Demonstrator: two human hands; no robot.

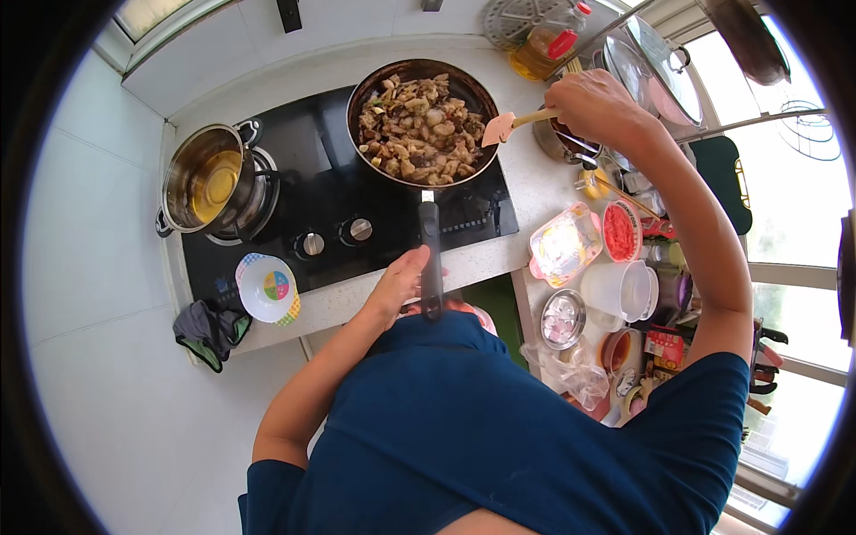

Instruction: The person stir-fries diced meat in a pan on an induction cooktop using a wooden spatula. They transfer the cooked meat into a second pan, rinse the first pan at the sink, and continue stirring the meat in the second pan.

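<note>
A frying pan (pixel 431 328) reaches toward me by its black handle, over the right side of the black glass cooktop (pixel 321 147). Browned chopped meat pieces (pixel 428 127) fill the pan. My right hand (pixel 588 103) grips the wooden handle of a pink spatula (pixel 499 128), whose blade is at the pan's right rim, beside the meat. My left hand (pixel 401 277) is at the left side of the pan's handle, thumb near it and fingers partly hidden behind it; whether it grips the handle is unclear.
A steel pot (pixel 175 180) with yellow liquid stands on the left burner. A white bowl (pixel 257 301) and a dark cloth (pixel 207 334) lie at the front left. On the right counter are a glass dish (pixel 566 246), a tub of red food (pixel 620 231), a plastic jug (pixel 605 289) and an oil bottle (pixel 538 50).
</note>
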